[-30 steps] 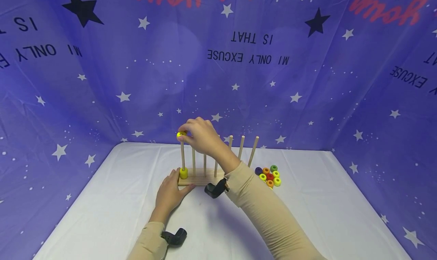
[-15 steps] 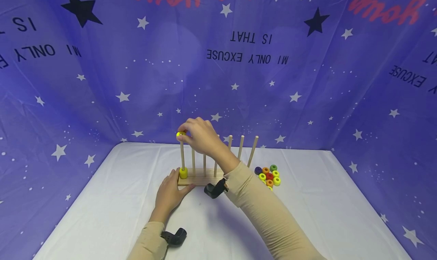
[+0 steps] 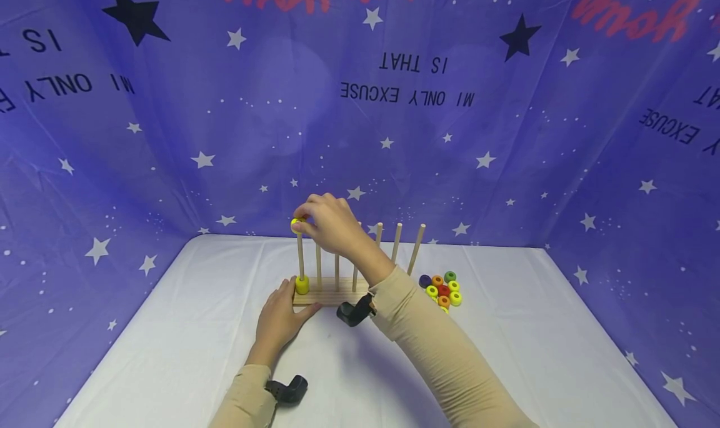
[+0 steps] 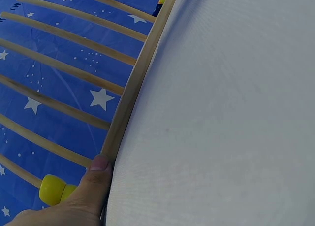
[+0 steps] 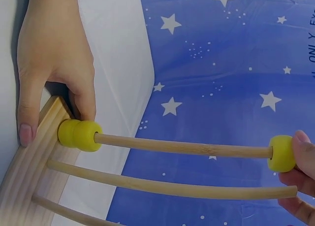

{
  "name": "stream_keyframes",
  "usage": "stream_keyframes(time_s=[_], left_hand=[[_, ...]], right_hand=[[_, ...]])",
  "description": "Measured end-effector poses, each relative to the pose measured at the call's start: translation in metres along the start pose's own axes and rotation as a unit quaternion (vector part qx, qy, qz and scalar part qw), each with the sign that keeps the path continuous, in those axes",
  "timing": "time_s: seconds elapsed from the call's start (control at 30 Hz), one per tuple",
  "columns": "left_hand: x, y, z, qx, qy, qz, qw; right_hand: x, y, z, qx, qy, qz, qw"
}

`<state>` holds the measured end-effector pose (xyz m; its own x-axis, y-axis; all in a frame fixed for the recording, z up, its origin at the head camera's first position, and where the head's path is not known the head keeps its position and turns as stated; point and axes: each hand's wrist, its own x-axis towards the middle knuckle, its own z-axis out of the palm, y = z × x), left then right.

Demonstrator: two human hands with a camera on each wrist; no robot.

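Note:
My right hand (image 3: pixel 334 225) pinches a yellow bead (image 5: pixel 282 153) between thumb and fingers at the top of the leftmost wooden rod (image 5: pixel 187 147). That rod's tip enters the bead's hole. Two yellow beads (image 5: pixel 79 134) sit stacked at the foot of the same rod. With its thumb along the front edge and its fingers around the end, my left hand (image 3: pixel 280 318) grips the left end of the wooden base (image 3: pixel 329 298). Several bare rods (image 5: pixel 167 185) rise from the base in a row; my right hand and forearm partly hide them in the head view.
To the right of the base lies a cluster of loose beads (image 3: pixel 444 290), in yellow, orange, red, green and dark blue. A white cloth (image 3: pixel 523 353) covers the table. Purple star-printed fabric (image 3: pixel 360 122) hangs behind and at both sides.
The pinched yellow bead has come down slightly at the rod's tip. My left hand and the base have stayed in place.

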<state>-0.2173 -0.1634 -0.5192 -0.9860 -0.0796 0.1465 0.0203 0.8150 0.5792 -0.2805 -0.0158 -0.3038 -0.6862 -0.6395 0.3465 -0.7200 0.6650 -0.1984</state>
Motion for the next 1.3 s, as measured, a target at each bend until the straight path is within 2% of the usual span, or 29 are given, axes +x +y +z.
stream_keyframes(time_s=[0.53, 0.77, 1.03, 1.3], left_hand=[[0.001, -0.001, 0.002, -0.005, 0.002, 0.007, 1.0000], [0.000, -0.002, 0.001, -0.006, 0.014, 0.010, 0.9998], [0.002, -0.002, 0.002, 0.001, 0.007, 0.002, 1.0000], [0.000, 0.000, 0.002, -0.003, 0.014, -0.001, 0.9999]], right_hand=[[-0.002, 0.002, 0.000, -0.003, 0.016, -0.003, 1.000], [-0.006, 0.005, -0.004, 0.008, 0.032, -0.007, 0.999], [-0.024, 0.014, -0.021, 0.029, 0.068, -0.013, 0.997], [-0.051, 0.030, -0.042, 0.048, 0.128, -0.017, 0.990]])
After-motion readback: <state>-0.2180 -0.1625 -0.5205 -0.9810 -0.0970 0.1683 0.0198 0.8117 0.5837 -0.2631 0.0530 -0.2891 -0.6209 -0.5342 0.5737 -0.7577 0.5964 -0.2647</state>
